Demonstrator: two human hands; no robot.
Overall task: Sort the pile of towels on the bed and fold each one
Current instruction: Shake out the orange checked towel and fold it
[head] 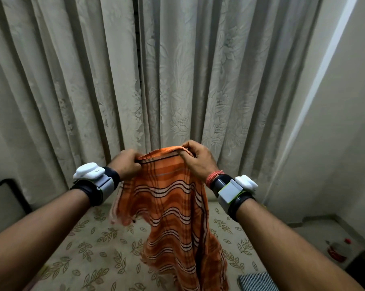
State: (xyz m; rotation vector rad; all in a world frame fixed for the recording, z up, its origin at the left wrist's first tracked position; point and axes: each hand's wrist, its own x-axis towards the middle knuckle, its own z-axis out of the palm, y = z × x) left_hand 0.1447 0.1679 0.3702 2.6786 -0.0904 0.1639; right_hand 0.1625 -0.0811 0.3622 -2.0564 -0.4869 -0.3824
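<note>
Nearest you, at the bottom right edge of the view, a blue-and-white checked cloth (254,281) lies flat and square-edged on the bed (89,248). It looks like a towel already folded, though only its corner shows, so you cannot count on that. The rest of the leaf-patterned sheet in view carries no pile; wherever the unsorted towels lie, they are outside the picture, and how many remain cannot be told.

Above the sheet hangs the orange striped towel (173,206), the one in hand now. It is held up in the air in front of you, its lower part draped loose and rumpled, with its bottom end running out of view low in the frame. No clean fold shows in it yet, so this one is at the opening-out stage: lifted and held by its top edge, not yet halved.

Your left hand (127,164) grips the top hem with fingers curled round the bunched corner. Your right hand (195,160) pinches the same hem a little higher, thumb and fingers closed on the edge. The two hands are near each other, so the towel is not spread to full width. Each wrist wears a band with a white device.

Behind it all hangs the pale patterned curtain (177,70).
</note>
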